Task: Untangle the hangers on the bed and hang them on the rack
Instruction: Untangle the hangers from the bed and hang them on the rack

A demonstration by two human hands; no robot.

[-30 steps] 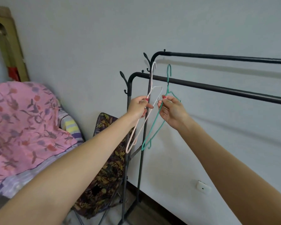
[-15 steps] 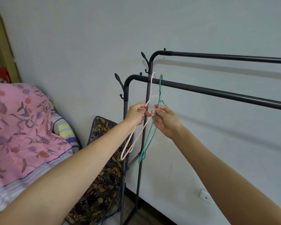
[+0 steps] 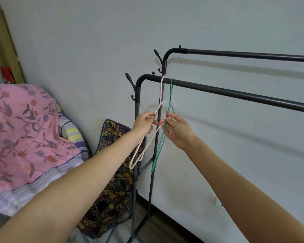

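Observation:
A black double-bar clothes rack (image 3: 235, 92) stands against the wall. Two thin hangers have their hooks over the near bar's left end. The pale pink hanger (image 3: 160, 88) hangs on the left and my left hand (image 3: 144, 124) pinches its upper arm. Just to its right hangs the green hanger (image 3: 159, 151), which my right hand (image 3: 177, 130) pinches partway down its arm. Both hanger bodies slant down toward the left, below my hands.
A bed with a pink floral cover (image 3: 25, 130) and striped pillow (image 3: 72, 132) fills the left. A folding chair with dark leaf-print fabric (image 3: 112, 172) stands beside the rack's left post. The rack's far bar (image 3: 244, 54) is bare. A wall socket (image 3: 218, 201) sits low.
Both hangers came down from above the bar, and their hooks now rest over the near bar. My hands followed them down, still holding.

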